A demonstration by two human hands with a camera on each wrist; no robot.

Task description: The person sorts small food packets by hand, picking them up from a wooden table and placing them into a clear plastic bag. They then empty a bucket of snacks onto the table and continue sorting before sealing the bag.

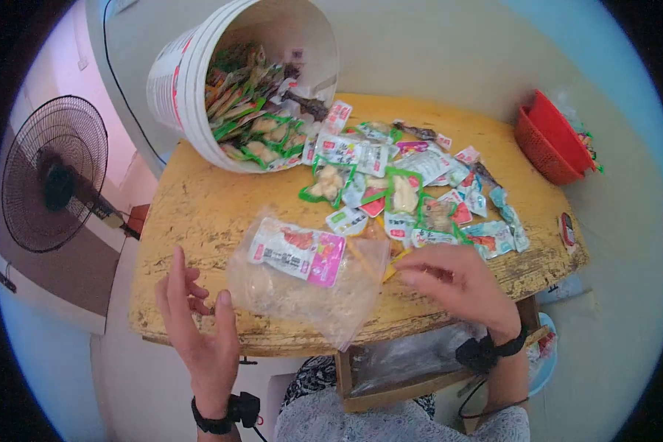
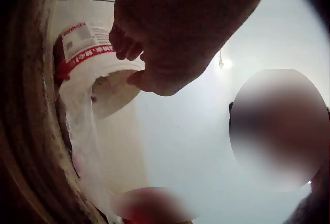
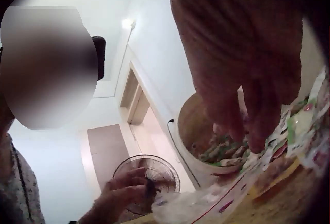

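Note:
My left hand [image 1: 199,324] is beside the left edge of a clear plastic bag [image 1: 302,303], its fingers spread and holding nothing. A white and pink packet [image 1: 298,250] shows at the top of the bag, which lies near the table's front edge. At the bag's right side, my right hand [image 1: 460,283] reaches left, fingertips right at a small yellow-edged packet [image 1: 368,259]. In the right wrist view the right hand's fingers [image 3: 255,126] point loosely down over the packets, with nothing seen gripped. Many small snack packets [image 1: 404,193] lie heaped beyond the hands.
A large white bucket [image 1: 171,81] lies tipped at the back left, its mouth toward the heap, with more packets inside. A red basket [image 1: 541,144] stands at the back right. An open drawer [image 1: 412,390] sits below the yellow table [image 1: 191,221]. A fan [image 1: 55,173] stands left.

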